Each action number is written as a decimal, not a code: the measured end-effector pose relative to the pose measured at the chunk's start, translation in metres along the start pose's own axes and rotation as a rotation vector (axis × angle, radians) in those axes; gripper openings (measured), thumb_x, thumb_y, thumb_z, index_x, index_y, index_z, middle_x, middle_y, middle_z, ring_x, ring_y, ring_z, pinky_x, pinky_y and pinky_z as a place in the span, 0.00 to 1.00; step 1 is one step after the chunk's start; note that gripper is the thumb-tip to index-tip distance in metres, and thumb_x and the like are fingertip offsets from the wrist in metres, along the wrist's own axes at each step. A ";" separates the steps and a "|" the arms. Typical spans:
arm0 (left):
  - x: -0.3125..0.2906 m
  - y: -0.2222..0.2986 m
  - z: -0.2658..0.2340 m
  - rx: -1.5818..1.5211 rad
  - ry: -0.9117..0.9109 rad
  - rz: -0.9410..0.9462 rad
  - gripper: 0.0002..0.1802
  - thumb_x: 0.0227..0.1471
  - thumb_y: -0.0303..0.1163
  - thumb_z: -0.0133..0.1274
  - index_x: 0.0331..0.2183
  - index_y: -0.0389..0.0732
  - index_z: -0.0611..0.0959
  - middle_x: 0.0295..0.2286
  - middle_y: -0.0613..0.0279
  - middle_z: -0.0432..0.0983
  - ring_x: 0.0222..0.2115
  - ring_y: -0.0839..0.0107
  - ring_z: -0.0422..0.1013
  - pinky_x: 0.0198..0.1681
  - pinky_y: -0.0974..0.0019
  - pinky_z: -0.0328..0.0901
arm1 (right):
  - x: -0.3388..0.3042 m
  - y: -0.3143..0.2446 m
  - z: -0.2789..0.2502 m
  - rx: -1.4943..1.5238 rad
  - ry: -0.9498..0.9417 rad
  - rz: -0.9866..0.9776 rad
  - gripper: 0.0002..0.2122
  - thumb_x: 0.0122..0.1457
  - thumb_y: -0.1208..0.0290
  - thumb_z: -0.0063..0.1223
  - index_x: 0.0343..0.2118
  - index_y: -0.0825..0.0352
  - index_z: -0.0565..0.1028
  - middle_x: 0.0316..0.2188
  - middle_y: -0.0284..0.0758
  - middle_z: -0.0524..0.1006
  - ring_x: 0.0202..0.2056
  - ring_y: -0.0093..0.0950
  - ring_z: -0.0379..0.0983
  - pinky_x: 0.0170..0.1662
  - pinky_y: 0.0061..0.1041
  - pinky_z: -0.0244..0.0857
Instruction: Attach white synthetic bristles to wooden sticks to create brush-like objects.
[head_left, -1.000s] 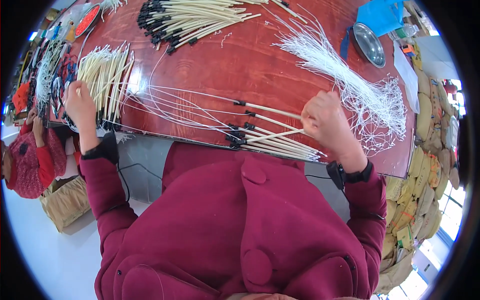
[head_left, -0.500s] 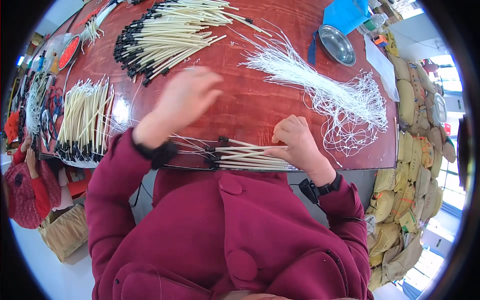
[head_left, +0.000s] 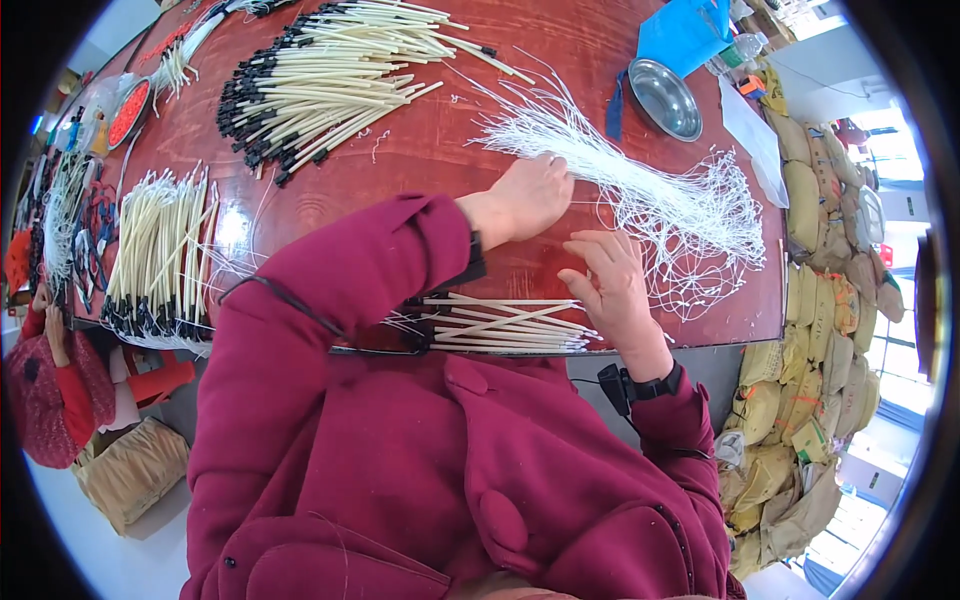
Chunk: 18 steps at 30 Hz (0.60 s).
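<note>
My left hand (head_left: 530, 195) is reached across to the near edge of a bundle of thin white strings (head_left: 690, 205), its fingers curled in and pinching at a string there. The fingertips are partly hidden under the hand. My right hand (head_left: 608, 280) hovers just right of it with thumb and fingers apart and nothing in its grasp. Below both hands, along the table's front edge, lies a small group of pale sticks (head_left: 500, 325) with black ends at the left. My left sleeve covers part of those black ends and the white strings trailing from them.
A large fanned pile of pale sticks (head_left: 330, 85) with black ends lies at the back. More strung sticks (head_left: 160, 240) stand grouped at the left, near a bowl of red bits (head_left: 128, 112). A metal bowl (head_left: 666, 100) and blue container (head_left: 685, 35) sit back right. Another person (head_left: 60, 380) works at far left.
My left hand has swung right, from above the table's middle to the white string bundle. My right hand has lifted off the pale sticks at the front edge and its fingers have spread.
</note>
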<state>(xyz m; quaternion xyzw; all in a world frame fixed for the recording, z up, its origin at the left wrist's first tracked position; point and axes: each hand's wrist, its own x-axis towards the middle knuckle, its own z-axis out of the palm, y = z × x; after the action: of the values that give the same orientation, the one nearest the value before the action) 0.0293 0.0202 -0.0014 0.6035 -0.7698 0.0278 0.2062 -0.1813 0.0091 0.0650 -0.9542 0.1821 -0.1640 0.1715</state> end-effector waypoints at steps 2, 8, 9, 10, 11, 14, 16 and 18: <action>-0.028 -0.002 -0.017 0.004 -0.057 -0.016 0.07 0.54 0.28 0.49 0.34 0.35 0.79 0.37 0.51 0.75 0.40 0.54 0.75 0.40 0.53 0.72 | -0.002 0.005 -0.002 -0.012 0.020 0.015 0.17 0.56 0.64 0.64 0.45 0.68 0.79 0.46 0.37 0.79 0.46 0.38 0.72 0.52 0.38 0.62; -0.133 -0.024 -0.091 0.108 -0.236 -0.303 0.04 0.54 0.26 0.49 0.35 0.39 0.75 0.32 0.55 0.76 0.36 0.56 0.77 0.39 0.53 0.71 | 0.007 0.010 0.012 0.025 -0.012 0.031 0.23 0.58 0.64 0.63 0.54 0.69 0.76 0.52 0.40 0.77 0.47 0.40 0.71 0.55 0.38 0.62; -0.145 -0.027 -0.096 0.112 -0.235 -0.314 0.04 0.54 0.26 0.49 0.35 0.39 0.75 0.32 0.55 0.76 0.36 0.56 0.77 0.39 0.53 0.71 | 0.011 0.010 0.015 0.007 -0.018 0.017 0.24 0.58 0.64 0.63 0.56 0.70 0.75 0.55 0.40 0.76 0.48 0.40 0.71 0.56 0.39 0.61; -0.155 -0.029 -0.101 0.102 -0.257 -0.334 0.04 0.54 0.24 0.48 0.35 0.39 0.74 0.32 0.54 0.76 0.36 0.55 0.76 0.40 0.53 0.70 | 0.016 0.010 0.018 -0.012 -0.022 0.004 0.25 0.58 0.64 0.63 0.57 0.70 0.74 0.57 0.41 0.74 0.50 0.41 0.70 0.58 0.39 0.61; -0.162 -0.031 -0.105 0.091 -0.278 -0.353 0.05 0.55 0.23 0.48 0.36 0.39 0.73 0.32 0.54 0.76 0.37 0.54 0.75 0.41 0.53 0.69 | 0.020 0.009 0.019 -0.032 -0.026 -0.008 0.27 0.58 0.64 0.63 0.59 0.71 0.73 0.59 0.41 0.73 0.51 0.41 0.70 0.59 0.39 0.60; -0.168 -0.033 -0.107 0.078 -0.288 -0.374 0.05 0.55 0.22 0.47 0.36 0.39 0.71 0.32 0.53 0.75 0.38 0.53 0.74 0.42 0.52 0.68 | 0.031 0.002 0.021 -0.076 -0.074 -0.032 0.29 0.58 0.63 0.63 0.60 0.71 0.71 0.63 0.41 0.69 0.54 0.41 0.68 0.59 0.40 0.60; -0.171 -0.033 -0.108 0.079 -0.272 -0.370 0.04 0.56 0.23 0.47 0.35 0.39 0.71 0.32 0.53 0.75 0.38 0.52 0.74 0.41 0.52 0.68 | 0.036 -0.001 0.021 -0.103 -0.096 -0.047 0.30 0.58 0.63 0.64 0.61 0.71 0.71 0.65 0.41 0.67 0.56 0.41 0.66 0.60 0.40 0.59; -0.174 -0.033 -0.108 0.085 -0.246 -0.348 0.04 0.55 0.23 0.48 0.35 0.39 0.71 0.32 0.54 0.75 0.37 0.53 0.75 0.40 0.53 0.68 | 0.036 0.002 0.025 -0.146 -0.159 -0.041 0.32 0.57 0.61 0.64 0.62 0.71 0.69 0.66 0.41 0.65 0.58 0.41 0.64 0.61 0.41 0.59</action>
<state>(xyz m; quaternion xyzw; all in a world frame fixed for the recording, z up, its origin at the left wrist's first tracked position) 0.1231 0.2023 0.0295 0.7342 -0.6716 -0.0498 0.0866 -0.1411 -0.0005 0.0506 -0.9777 0.1597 -0.0776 0.1119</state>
